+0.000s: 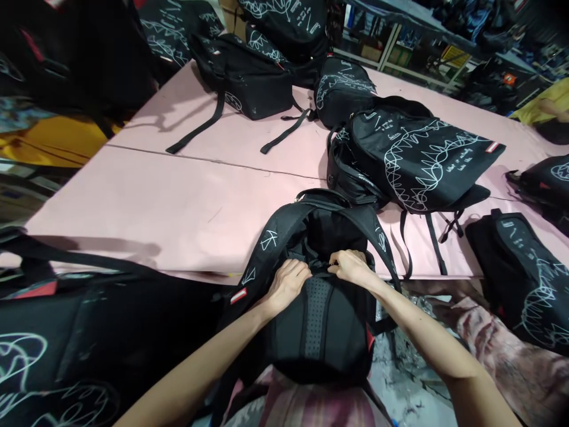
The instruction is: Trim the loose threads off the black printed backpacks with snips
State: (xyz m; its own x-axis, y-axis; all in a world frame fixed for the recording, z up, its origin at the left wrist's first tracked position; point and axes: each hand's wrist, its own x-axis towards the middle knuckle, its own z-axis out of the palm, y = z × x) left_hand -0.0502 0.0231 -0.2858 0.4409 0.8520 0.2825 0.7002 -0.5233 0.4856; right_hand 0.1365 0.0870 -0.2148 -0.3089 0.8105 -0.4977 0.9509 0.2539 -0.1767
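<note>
A black backpack [340, 320] sits at the pink-topped table's [146, 201] near edge: left hand [291, 279] curled over the back panel — grip hidden — right hand [349, 267] pinching its fabric alongside. Just beyond lies 1 scribble-printed backpack [422, 160].

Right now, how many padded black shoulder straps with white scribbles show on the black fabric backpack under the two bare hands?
2: the left strap curves down outside the left hand; the right strap curves down outside the right hand, partly hidden behind the forearm.
</note>
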